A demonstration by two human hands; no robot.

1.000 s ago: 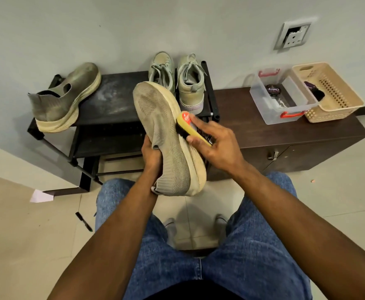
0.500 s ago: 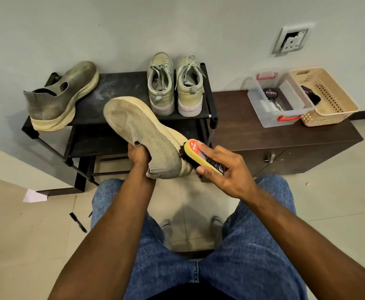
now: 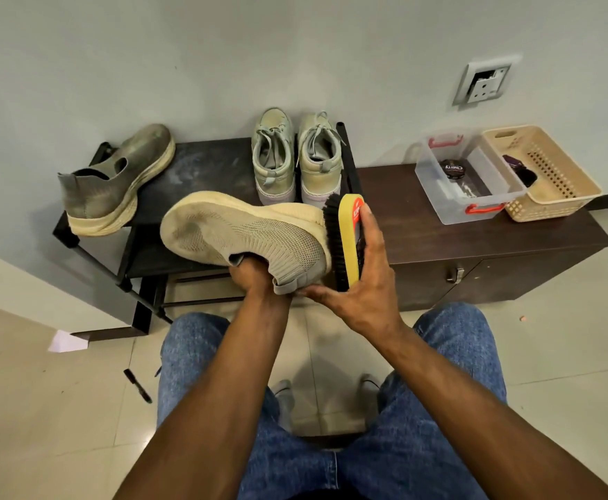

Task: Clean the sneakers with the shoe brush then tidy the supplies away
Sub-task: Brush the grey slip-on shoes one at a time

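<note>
Since the frame half a second ago, the held sneaker (image 3: 244,234) has been turned so that its toe points left and lies nearly level, and the shoe brush (image 3: 344,241) has been stood upright against its heel end. The left hand (image 3: 253,279) is pushed into the sneaker's collar from below; the fingers are hidden inside, so their state cannot be told. The right hand (image 3: 363,283) grasps the brush, fingers curled over its yellow back, thumb laid along the lower edge. The black bristles are touching the rear of the sole and heel. The sneaker is held in the air, in front of the black shoe rack (image 3: 205,167).

On the rack top, the matching sneaker (image 3: 118,182) is lying at the left, and a pair of laced shoes (image 3: 295,157) is standing at the right, heels toward the camera. On the dark cabinet (image 3: 475,243) beside the rack, a clear box (image 3: 468,176) containing a polish tin (image 3: 453,169) is seen, touching a beige basket (image 3: 544,173).
</note>
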